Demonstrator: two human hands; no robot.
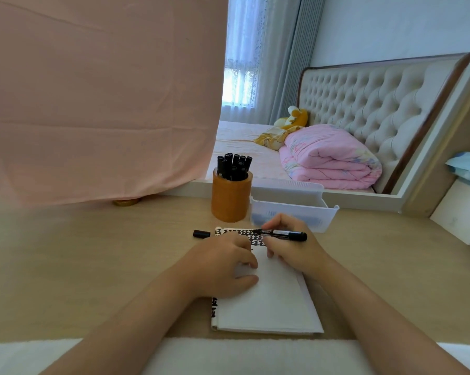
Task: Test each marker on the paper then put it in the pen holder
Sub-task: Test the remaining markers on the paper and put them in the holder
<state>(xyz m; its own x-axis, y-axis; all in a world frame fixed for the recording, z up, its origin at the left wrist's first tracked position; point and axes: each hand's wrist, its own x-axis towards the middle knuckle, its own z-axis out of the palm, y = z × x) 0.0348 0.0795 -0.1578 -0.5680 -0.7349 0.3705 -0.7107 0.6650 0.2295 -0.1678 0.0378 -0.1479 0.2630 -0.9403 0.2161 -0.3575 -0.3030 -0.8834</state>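
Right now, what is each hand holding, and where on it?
Right hand pinches the black marker near its tip; left hand rests on the paper, holding nothing.

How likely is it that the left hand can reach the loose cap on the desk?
Probably yes: the cap lies on bare desk just beyond the left hand, nothing between them, and that hand only rests on the paper.

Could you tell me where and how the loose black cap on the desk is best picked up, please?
Probably by its middle, pinched from above across its long sides. The cap lies flat on its side on the desk, just left of the notebook, with bare desk before and behind it. The left hand is nearest; the right hand holds the marker.
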